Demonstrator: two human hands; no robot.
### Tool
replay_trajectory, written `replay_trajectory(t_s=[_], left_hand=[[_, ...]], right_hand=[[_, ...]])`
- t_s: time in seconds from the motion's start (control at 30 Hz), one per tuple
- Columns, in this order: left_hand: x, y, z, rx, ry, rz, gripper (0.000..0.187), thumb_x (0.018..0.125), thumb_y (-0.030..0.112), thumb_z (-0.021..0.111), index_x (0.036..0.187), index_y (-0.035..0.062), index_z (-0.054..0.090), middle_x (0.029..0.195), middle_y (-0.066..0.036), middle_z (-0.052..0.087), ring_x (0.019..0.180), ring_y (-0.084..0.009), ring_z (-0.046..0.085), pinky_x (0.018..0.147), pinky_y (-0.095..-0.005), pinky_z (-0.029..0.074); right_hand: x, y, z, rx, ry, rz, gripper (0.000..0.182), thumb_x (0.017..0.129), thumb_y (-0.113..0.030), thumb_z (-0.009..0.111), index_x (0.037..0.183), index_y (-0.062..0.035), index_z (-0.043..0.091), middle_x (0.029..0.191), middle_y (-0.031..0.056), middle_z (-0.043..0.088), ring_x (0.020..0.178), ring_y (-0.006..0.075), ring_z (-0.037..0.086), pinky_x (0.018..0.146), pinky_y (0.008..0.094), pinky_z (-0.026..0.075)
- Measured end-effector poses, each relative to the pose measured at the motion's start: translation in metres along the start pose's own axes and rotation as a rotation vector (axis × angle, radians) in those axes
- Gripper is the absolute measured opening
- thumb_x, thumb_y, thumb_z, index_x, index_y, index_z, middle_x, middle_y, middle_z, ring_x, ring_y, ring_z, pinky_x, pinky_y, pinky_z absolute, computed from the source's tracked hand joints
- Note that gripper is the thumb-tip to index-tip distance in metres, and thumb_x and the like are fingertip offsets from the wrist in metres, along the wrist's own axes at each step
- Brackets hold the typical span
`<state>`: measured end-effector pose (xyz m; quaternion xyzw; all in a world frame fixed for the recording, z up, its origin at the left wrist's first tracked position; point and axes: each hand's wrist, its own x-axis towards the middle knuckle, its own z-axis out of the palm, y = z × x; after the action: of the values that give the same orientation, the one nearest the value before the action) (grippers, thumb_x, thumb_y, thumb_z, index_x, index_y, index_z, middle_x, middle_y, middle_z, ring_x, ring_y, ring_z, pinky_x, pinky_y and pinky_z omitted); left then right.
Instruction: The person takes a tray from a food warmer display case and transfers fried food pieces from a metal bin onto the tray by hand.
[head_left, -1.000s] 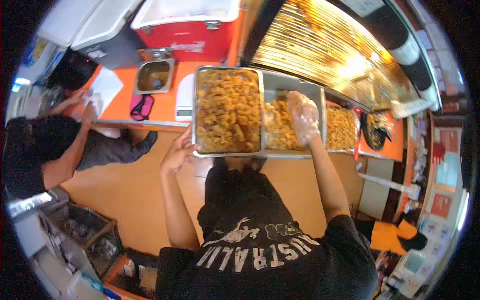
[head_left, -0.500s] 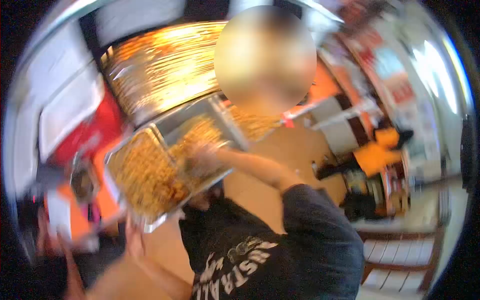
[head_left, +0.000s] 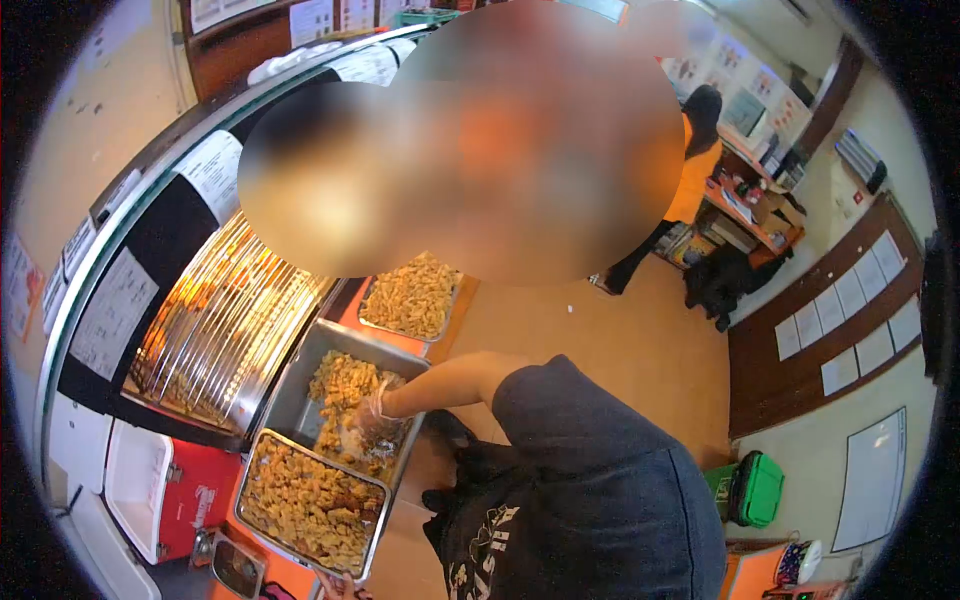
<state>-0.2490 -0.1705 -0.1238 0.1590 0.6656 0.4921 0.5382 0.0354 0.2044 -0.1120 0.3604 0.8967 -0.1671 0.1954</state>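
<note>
On the orange bench [head_left: 287,574], a shallow metal tray [head_left: 383,503] of golden-brown pieces has the left hand [head_left: 345,588] at its lower edge, grip unclear. Beside it, in a deep grey metal pan [head_left: 297,374], the right hand [head_left: 378,412], in a clear plastic glove, touches similar pieces [head_left: 340,378]; whether its grip is open or closed, I cannot tell.

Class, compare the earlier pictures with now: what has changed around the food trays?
The view has swung right, leaving the red cooler at lower left. Inside the deep metal pan, the gloved right hand has moved toward the filled tray. The left hand remains at that tray's edge, and the tray stays beside the pan.
</note>
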Motion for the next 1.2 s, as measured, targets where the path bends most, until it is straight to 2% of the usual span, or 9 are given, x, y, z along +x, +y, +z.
replay_trajectory(t_s=[0.17,0.27,0.33,0.4,0.43,0.5,0.6,0.87,1.2], left_hand=[[0.009,-0.013,-0.010,-0.070,-0.005,0.056,0.074,0.092,0.000,0.056,0.157,0.0151,0.024,0.143,-0.013,0.046,0.059,-0.0063,0.049,0.043,-0.0211,0.040],[-0.011,0.003,0.016,-0.111,0.006,0.035,0.075,0.092,-0.003,0.056,0.157,0.0116,0.022,0.144,-0.013,0.047,0.081,-0.0105,0.055,0.060,-0.0236,0.046],[-0.016,0.017,0.025,-0.117,-0.028,0.009,0.075,0.091,-0.005,0.055,0.157,0.0093,0.021,0.144,-0.013,0.047,0.096,-0.0133,0.059,0.071,-0.0254,0.051],[-0.017,0.027,0.026,-0.107,-0.075,-0.001,0.076,0.092,-0.006,0.055,0.157,0.0108,0.020,0.145,-0.013,0.047,0.094,-0.0121,0.063,0.063,-0.0229,0.055],[-0.014,0.028,0.031,-0.130,-0.036,0.002,0.076,0.092,-0.006,0.055,0.157,0.0108,0.020,0.145,-0.013,0.047,0.094,-0.0121,0.063,0.063,-0.0229,0.055],[-0.016,0.027,0.036,-0.146,-0.006,0.002,0.076,0.093,-0.001,0.056,0.158,0.0166,0.019,0.141,-0.013,0.051,0.058,-0.0033,0.056,0.042,-0.0187,0.044],[-0.019,0.037,0.039,-0.102,-0.025,0.011,0.079,0.092,-0.001,0.057,0.158,0.0171,0.018,0.142,-0.015,0.051,0.065,-0.0043,0.059,0.043,-0.0181,0.046],[-0.015,0.024,0.037,-0.140,-0.010,0.060,0.079,0.091,0.002,0.062,0.157,0.0176,0.023,0.126,-0.009,0.061,0.076,-0.0096,0.061,0.045,-0.0201,0.049],[-0.022,0.036,0.035,-0.091,-0.075,0.054,0.081,0.091,0.012,0.067,0.157,0.0213,0.022,0.124,-0.006,0.062,0.080,-0.0092,0.059,0.046,-0.0221,0.051]], right_hand=[[-0.030,0.006,-0.007,0.022,-0.009,-0.052,0.044,0.091,-0.037,0.064,0.122,-0.0061,0.062,0.115,0.0160,0.065,0.102,0.0298,0.063,0.089,0.0391,0.053],[-0.068,0.003,-0.041,0.086,-0.094,-0.133,0.044,0.093,-0.039,0.064,0.123,-0.0061,0.062,0.114,0.0159,0.065,0.101,0.0296,0.064,0.088,0.0388,0.054],[0.001,0.061,0.053,0.903,0.268,-0.135,0.022,0.086,-0.022,0.074,0.104,-0.0122,0.066,0.099,0.0091,0.065,0.094,0.0243,0.062,0.082,0.0331,0.053],[-0.022,0.065,0.025,1.872,-0.012,0.042,0.013,0.089,-0.013,0.066,0.101,-0.0100,0.067,0.108,0.0043,0.067,0.106,0.0205,0.061,0.090,0.0360,0.051],[-0.051,0.040,-0.012,1.936,0.193,0.139,0.017,0.089,-0.018,0.066,0.104,-0.0096,0.067,0.122,0.0082,0.062,0.109,0.0228,0.059,0.087,0.0340,0.052],[-0.039,0.061,0.014,2.255,0.080,-0.653,0.024,0.091,-0.025,0.062,0.108,-0.0084,0.064,0.129,0.0129,0.057,0.114,0.0270,0.057,0.090,0.0354,0.051],[-0.027,0.059,0.023,2.641,0.047,-0.246,0.025,0.090,-0.026,0.059,0.105,-0.0053,0.061,0.124,0.0149,0.058,0.112,0.0309,0.057,0.094,0.0411,0.051],[-0.034,-0.019,-0.020,2.643,0.184,0.079,0.028,0.094,-0.025,0.060,0.077,-0.0058,0.050,0.104,0.0158,0.060,0.112,0.0341,0.056,0.108,0.0481,0.046],[0.016,-0.131,-0.059,1.925,0.070,-0.191,0.032,0.093,-0.037,0.065,0.100,-0.0058,0.063,0.101,0.0105,0.062,0.107,0.0248,0.060,0.106,0.0415,0.044]])
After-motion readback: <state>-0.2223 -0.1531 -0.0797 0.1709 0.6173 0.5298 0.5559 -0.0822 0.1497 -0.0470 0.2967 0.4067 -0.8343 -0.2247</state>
